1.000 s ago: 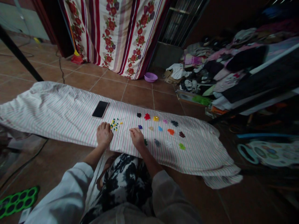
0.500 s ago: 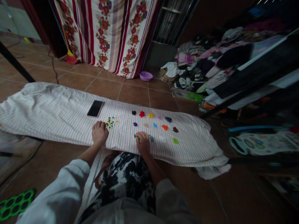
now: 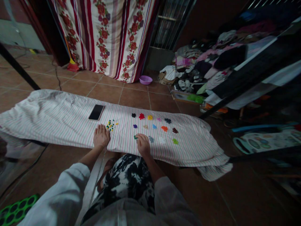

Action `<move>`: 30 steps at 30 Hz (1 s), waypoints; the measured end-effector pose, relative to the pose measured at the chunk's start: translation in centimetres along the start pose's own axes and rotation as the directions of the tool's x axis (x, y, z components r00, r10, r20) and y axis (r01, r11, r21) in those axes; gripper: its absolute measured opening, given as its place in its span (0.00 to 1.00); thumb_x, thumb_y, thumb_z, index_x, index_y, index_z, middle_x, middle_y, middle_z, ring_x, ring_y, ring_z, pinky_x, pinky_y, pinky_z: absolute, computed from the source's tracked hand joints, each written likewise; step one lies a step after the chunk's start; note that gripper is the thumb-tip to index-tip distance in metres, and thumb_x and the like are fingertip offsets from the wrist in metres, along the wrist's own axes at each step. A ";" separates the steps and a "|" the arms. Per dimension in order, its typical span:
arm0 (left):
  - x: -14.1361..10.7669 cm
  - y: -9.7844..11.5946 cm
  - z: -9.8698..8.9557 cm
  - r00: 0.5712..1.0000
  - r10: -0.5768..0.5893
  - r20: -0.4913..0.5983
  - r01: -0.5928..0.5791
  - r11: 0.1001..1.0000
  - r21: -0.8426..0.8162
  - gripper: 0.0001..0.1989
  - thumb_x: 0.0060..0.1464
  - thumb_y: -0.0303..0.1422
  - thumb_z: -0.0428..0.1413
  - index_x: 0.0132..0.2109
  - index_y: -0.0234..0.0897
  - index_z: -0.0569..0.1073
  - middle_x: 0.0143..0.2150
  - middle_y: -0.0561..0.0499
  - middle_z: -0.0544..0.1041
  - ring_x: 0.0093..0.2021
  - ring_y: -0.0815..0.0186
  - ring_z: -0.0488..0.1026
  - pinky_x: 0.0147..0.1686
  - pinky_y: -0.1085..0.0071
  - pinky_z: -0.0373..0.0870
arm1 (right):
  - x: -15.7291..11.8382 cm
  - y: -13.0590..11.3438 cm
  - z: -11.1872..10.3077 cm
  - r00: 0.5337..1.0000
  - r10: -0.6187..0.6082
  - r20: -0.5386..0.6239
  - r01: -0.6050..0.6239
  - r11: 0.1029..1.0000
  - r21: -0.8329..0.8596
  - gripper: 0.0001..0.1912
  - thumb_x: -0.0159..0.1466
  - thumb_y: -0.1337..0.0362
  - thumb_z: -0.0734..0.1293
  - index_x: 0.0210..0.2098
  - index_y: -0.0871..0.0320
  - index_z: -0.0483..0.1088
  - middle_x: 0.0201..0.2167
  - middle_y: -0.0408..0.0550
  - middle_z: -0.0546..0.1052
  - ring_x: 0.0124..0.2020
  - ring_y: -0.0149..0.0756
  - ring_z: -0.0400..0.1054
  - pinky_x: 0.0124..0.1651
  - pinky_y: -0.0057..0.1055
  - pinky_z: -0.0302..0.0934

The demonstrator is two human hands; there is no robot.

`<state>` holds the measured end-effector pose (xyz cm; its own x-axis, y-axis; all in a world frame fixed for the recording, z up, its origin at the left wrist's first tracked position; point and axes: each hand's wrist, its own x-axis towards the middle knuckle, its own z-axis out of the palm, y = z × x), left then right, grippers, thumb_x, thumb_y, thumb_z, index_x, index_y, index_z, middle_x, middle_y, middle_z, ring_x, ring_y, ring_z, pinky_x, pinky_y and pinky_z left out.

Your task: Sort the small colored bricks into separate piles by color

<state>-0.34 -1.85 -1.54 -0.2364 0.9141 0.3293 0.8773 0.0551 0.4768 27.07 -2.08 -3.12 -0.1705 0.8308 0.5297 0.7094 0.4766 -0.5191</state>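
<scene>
My left hand (image 3: 101, 136) lies flat, palm down, on the striped cloth (image 3: 63, 125), its fingers beside a mixed scatter of small green and yellow pieces (image 3: 111, 125). My right hand (image 3: 143, 144) rests on the cloth with its fingertips at a small dark green pile (image 3: 135, 137); whether anything is between the fingers is too small to tell. Around and beyond it lie small single-colour piles, among them grey (image 3: 151, 139), purple (image 3: 135, 126), beige (image 3: 145, 126), red (image 3: 141, 116), yellow (image 3: 150, 117), orange (image 3: 164, 128) and lime green (image 3: 175, 141).
A black phone (image 3: 96, 112) lies on the cloth beyond my left hand. Past the cloth are a purple basin (image 3: 145, 80), a flowered curtain (image 3: 115, 37) and heaped clothes (image 3: 199, 66). A green tray with round holes (image 3: 18, 208) is at the lower left.
The camera view has shifted slightly. My right hand has turned a little and moved off the grey pile, which shows more fully. My left hand stays by the mixed pieces.
</scene>
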 end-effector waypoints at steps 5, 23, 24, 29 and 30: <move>-0.6 1.3 -1.9 0.980 -0.184 0.071 0.197 0.905 -0.378 0.19 0.52 0.32 0.52 0.49 0.28 0.72 0.64 0.29 0.64 0.71 0.46 0.47 0.67 0.47 0.42 | 0.0 -0.1 -0.1 0.998 0.056 0.015 -0.057 0.998 0.009 0.17 0.65 0.69 0.55 0.44 0.58 0.75 0.47 0.52 0.76 0.54 0.40 0.65 0.60 0.41 0.58; 1.4 -0.7 -7.6 0.460 -0.280 0.843 0.540 -0.665 -0.516 0.24 0.65 0.28 0.35 0.63 0.21 0.59 0.39 0.36 0.77 0.42 0.58 0.79 0.31 0.69 0.80 | 0.0 0.6 -0.4 0.989 0.142 0.044 -0.142 0.990 0.001 0.20 0.58 0.75 0.58 0.39 0.53 0.78 0.47 0.48 0.76 0.53 0.38 0.67 0.59 0.40 0.60; 1.6 -1.1 -7.8 0.470 -0.289 0.834 0.537 -0.656 -0.530 0.25 0.65 0.28 0.34 0.63 0.21 0.59 0.39 0.37 0.77 0.42 0.59 0.79 0.32 0.69 0.80 | 0.0 0.7 -0.4 0.988 0.144 0.047 -0.145 0.989 0.004 0.21 0.58 0.75 0.58 0.39 0.53 0.78 0.48 0.48 0.76 0.53 0.38 0.66 0.59 0.40 0.60; 3.7 -2.3 -7.9 0.408 -0.445 0.797 0.732 -0.362 -0.577 0.24 0.64 0.24 0.31 0.58 0.23 0.63 0.33 0.41 0.76 0.34 0.62 0.78 0.28 0.71 0.78 | 0.3 1.5 -0.6 0.986 0.160 0.049 -0.163 0.984 0.073 0.21 0.60 0.72 0.56 0.42 0.53 0.78 0.52 0.50 0.75 0.55 0.38 0.67 0.59 0.41 0.61; 4.1 -2.5 -7.7 0.402 -0.473 0.784 0.750 -0.321 -0.578 0.23 0.64 0.23 0.31 0.57 0.25 0.64 0.32 0.43 0.76 0.31 0.63 0.77 0.26 0.70 0.77 | 0.4 1.6 -0.7 0.986 0.161 0.043 -0.164 0.982 0.089 0.20 0.61 0.72 0.57 0.42 0.54 0.78 0.51 0.51 0.75 0.54 0.38 0.68 0.59 0.41 0.62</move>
<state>-6.75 -1.35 4.92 -0.1821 0.6563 -0.7322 -0.7002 0.4363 0.5652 28.59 -1.19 -3.26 -0.0833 0.9084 0.4098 0.6641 0.3572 -0.6568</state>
